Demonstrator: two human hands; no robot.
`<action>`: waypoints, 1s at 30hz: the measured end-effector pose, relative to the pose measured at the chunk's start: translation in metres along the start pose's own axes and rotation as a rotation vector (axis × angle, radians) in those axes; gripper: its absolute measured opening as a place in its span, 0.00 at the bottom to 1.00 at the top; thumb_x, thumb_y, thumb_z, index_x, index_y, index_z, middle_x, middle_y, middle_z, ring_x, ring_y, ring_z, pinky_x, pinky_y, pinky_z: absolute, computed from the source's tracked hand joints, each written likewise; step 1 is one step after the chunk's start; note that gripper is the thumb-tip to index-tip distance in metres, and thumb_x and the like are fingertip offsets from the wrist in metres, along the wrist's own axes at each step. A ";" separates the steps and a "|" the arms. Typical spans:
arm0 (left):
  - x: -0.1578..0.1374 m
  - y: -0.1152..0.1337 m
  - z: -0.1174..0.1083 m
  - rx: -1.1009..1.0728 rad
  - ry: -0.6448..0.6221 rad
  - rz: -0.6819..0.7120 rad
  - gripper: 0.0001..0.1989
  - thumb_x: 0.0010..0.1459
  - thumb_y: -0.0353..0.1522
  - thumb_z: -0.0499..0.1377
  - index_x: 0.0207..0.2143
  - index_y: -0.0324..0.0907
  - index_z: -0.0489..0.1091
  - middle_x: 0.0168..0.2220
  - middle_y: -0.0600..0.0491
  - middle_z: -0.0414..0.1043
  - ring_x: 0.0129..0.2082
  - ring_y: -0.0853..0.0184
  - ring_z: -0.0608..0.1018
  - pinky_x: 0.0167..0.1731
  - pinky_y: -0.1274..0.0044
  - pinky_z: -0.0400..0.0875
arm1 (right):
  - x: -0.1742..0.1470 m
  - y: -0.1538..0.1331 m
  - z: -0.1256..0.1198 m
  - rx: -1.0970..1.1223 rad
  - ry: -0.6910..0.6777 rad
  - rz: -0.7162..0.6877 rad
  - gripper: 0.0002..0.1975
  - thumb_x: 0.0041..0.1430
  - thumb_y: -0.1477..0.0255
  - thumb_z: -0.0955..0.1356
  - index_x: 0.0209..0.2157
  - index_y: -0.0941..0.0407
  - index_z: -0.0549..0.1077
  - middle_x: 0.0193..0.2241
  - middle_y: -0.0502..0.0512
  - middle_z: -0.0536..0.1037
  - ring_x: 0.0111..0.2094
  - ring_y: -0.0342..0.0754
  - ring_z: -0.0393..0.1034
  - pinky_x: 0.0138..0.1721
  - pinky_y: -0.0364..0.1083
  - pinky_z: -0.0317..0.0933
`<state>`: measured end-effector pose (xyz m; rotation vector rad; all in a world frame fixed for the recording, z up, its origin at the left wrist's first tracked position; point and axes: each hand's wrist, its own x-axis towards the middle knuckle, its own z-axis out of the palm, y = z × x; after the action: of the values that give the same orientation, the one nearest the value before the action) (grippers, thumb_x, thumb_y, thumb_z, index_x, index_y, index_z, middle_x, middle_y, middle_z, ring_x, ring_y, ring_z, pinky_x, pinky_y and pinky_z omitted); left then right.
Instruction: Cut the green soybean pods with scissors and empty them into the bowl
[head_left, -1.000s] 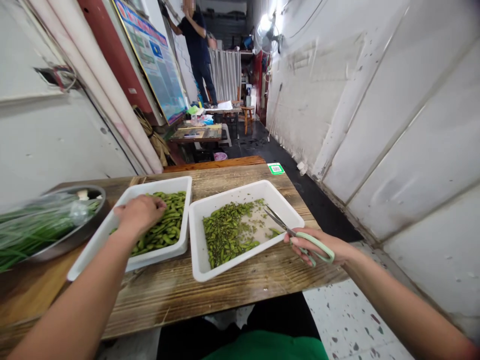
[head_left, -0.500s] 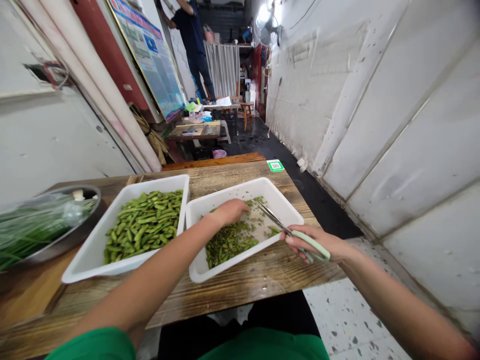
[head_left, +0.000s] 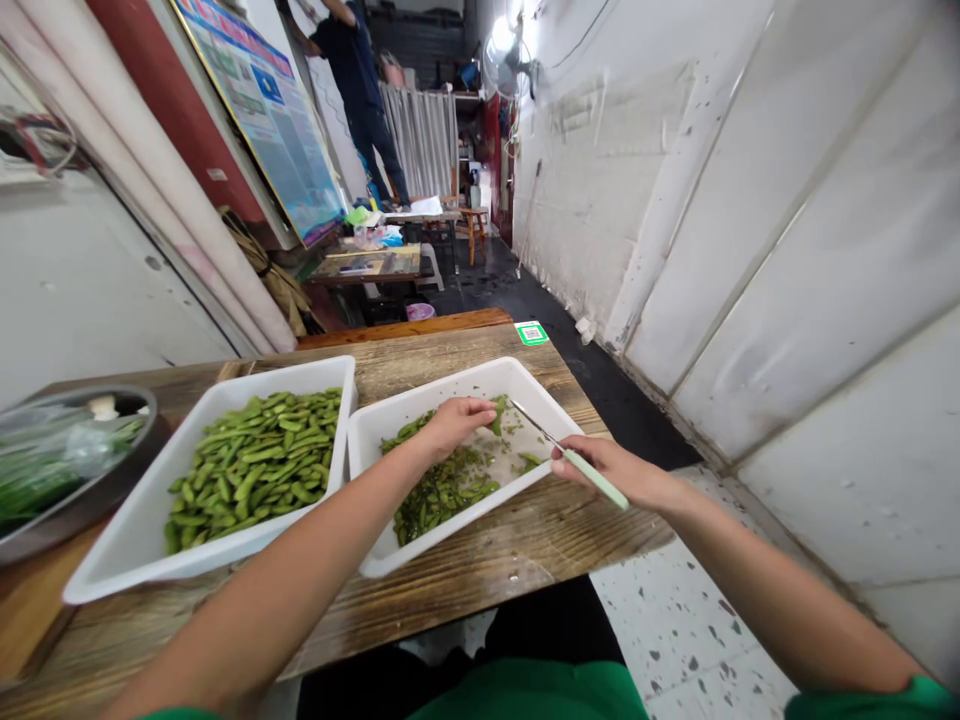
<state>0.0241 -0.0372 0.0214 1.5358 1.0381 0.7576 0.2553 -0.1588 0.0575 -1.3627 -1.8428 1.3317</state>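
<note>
My left hand (head_left: pixel 459 424) pinches a green edamame pod (head_left: pixel 498 414) above the right-hand white tray (head_left: pixel 420 392). In my right hand (head_left: pixel 600 462) is a pair of scissors (head_left: pixel 592 478) with pale green handles, its blades pointing at the pod. The blade tips are close to the pod; whether they touch it I cannot tell. Below my left hand, the tray holds pods and small green trimmings (head_left: pixel 450 490). To the left stands a second white tray (head_left: pixel 225 392) with a heap of edamame pods (head_left: pixel 259 450).
A metal basin (head_left: pixel 142 450) with bagged green vegetables sits at the table's left end. A QR code card (head_left: pixel 532 333) lies at the far right corner. Beyond the wooden table (head_left: pixel 360 610) are a low table (head_left: pixel 367 262), a stool (head_left: pixel 474 232) and a person (head_left: pixel 352 75) standing up high.
My left hand has lifted from the tray's contents with a pod in its fingers. The scissors have turned edge-on and moved close to the pod. The view has shifted slightly right.
</note>
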 end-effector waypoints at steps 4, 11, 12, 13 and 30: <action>-0.017 0.005 0.002 -0.260 0.062 -0.095 0.15 0.40 0.37 0.66 0.31 0.37 0.75 0.29 0.51 0.73 0.25 0.73 0.67 0.27 0.80 0.55 | 0.000 -0.002 -0.003 -0.297 0.084 -0.035 0.20 0.49 0.55 0.67 0.35 0.58 0.71 0.26 0.51 0.69 0.28 0.44 0.62 0.29 0.41 0.55; -0.028 0.013 0.005 -0.159 -0.148 0.016 0.11 0.45 0.38 0.63 0.24 0.38 0.74 0.23 0.54 0.71 0.26 0.71 0.67 0.32 0.80 0.57 | 0.003 -0.007 0.002 -0.335 0.095 -0.004 0.21 0.48 0.55 0.68 0.35 0.59 0.72 0.23 0.50 0.68 0.25 0.43 0.59 0.25 0.40 0.52; -0.028 0.014 0.006 -0.150 -0.163 0.034 0.10 0.45 0.38 0.63 0.23 0.38 0.74 0.23 0.53 0.71 0.27 0.70 0.68 0.34 0.79 0.58 | 0.003 -0.008 0.003 -0.330 0.091 -0.001 0.21 0.48 0.55 0.68 0.34 0.59 0.72 0.23 0.50 0.67 0.24 0.42 0.59 0.24 0.40 0.51; -0.029 0.014 0.006 -0.143 -0.171 0.045 0.10 0.45 0.38 0.63 0.22 0.39 0.74 0.24 0.53 0.71 0.28 0.70 0.68 0.34 0.79 0.58 | 0.004 -0.009 0.004 -0.321 0.083 0.000 0.21 0.48 0.55 0.67 0.33 0.59 0.73 0.22 0.49 0.67 0.24 0.42 0.58 0.24 0.40 0.51; -0.027 0.016 0.002 -0.642 -0.031 -0.195 0.10 0.42 0.26 0.65 0.26 0.38 0.65 0.23 0.53 0.72 0.27 0.68 0.76 0.32 0.76 0.69 | -0.004 -0.011 0.008 0.170 -0.109 0.118 0.22 0.51 0.51 0.64 0.27 0.57 0.61 0.20 0.45 0.64 0.17 0.37 0.60 0.17 0.38 0.57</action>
<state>0.0184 -0.0628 0.0387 0.8811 0.7986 0.8239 0.2453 -0.1661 0.0651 -1.3509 -1.6943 1.6129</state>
